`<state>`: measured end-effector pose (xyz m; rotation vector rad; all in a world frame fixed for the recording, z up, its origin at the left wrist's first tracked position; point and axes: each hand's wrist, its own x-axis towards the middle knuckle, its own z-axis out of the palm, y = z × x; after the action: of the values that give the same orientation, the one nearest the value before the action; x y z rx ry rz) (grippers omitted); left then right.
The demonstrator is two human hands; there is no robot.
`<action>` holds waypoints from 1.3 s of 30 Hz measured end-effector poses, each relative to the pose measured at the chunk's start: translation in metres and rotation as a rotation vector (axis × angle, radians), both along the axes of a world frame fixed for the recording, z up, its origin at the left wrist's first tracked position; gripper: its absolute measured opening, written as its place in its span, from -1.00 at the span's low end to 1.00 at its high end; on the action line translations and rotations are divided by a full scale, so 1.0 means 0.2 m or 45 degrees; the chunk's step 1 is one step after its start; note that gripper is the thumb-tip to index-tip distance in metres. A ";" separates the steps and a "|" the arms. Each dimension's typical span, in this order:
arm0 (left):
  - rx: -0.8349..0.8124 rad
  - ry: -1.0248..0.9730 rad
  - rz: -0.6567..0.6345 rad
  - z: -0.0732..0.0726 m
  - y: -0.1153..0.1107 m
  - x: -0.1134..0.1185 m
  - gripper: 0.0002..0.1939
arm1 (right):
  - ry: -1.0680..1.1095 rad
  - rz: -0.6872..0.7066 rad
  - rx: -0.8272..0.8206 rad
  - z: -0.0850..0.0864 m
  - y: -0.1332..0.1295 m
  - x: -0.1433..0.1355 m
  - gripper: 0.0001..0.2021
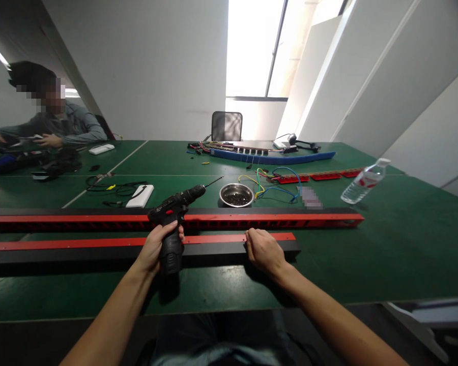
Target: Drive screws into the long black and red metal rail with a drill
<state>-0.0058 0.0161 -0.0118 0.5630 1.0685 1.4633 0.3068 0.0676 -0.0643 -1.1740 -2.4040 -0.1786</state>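
Observation:
My left hand (154, 250) is wrapped round the handle of a black cordless drill (171, 254), its long bit pointing up and to the right. The near red-and-black rail (213, 248) lies across the table under both hands. My right hand (265, 251) is closed, fingertips pinched on the rail's red face near its right end. Whatever those fingers hold, if anything, is hidden. Behind it runs a longer red-and-black rail (320, 219). Beyond that rail, a metal bowl (236, 195) holds many small dark pieces, which look like screws.
A plastic water bottle (362, 184) leans at the right. Coloured wires (267, 190), red strips (315, 177) and a blue curved strip (270, 158) lie farther back. A white box (139, 196) with black cables is left of the bowl. Another person (61, 122) sits at the far left.

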 end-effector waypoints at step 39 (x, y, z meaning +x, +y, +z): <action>-0.060 -0.125 0.013 0.01 -0.01 0.16 -0.86 | 0.339 -0.072 -0.601 0.42 0.71 -0.01 -0.86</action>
<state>0.0254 0.0144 -0.0106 0.4486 1.0274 1.4559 0.3041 0.2094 0.0190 -1.3636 -2.2353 0.5236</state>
